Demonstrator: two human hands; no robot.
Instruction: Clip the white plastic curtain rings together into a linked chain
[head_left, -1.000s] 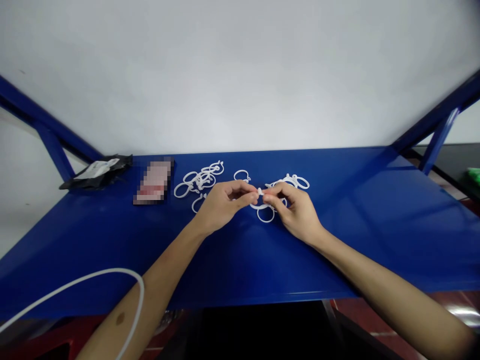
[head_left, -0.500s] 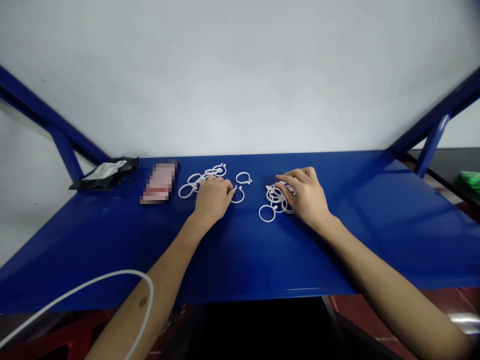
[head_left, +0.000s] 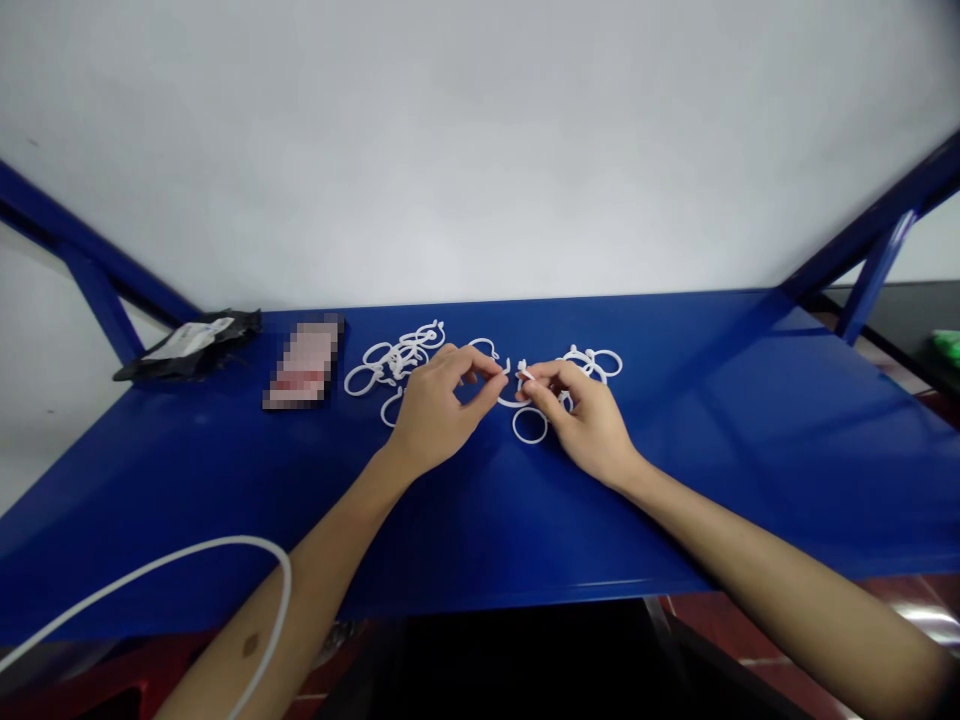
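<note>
My left hand [head_left: 444,398] is closed in a pinch, thumb and forefinger meeting at one end of an open white plastic ring [head_left: 513,403]. Against the other end of this ring, my right hand [head_left: 586,408] pinches with thumb and forefinger; a small white tip sticks out of the fingers. The gap in the ring faces up between both hands. One more white ring [head_left: 529,441] lies just below the right fingertips. Behind the right hand is a loose group of rings [head_left: 606,374], partly hidden by it. Another ring [head_left: 482,341] lies behind the left fingers, partly covered.
A pile of white rings [head_left: 382,365] lies left of my left hand on the blue table [head_left: 480,540]. Farther left are a pixelated phone-like object [head_left: 304,365] and a black plastic packet [head_left: 191,345]. A white cable [head_left: 187,548] loops over my left forearm.
My hands have come together from apart. The left moved right with the open ring, and the right moved left from the right-hand group, whose rings have shifted and spread.
</note>
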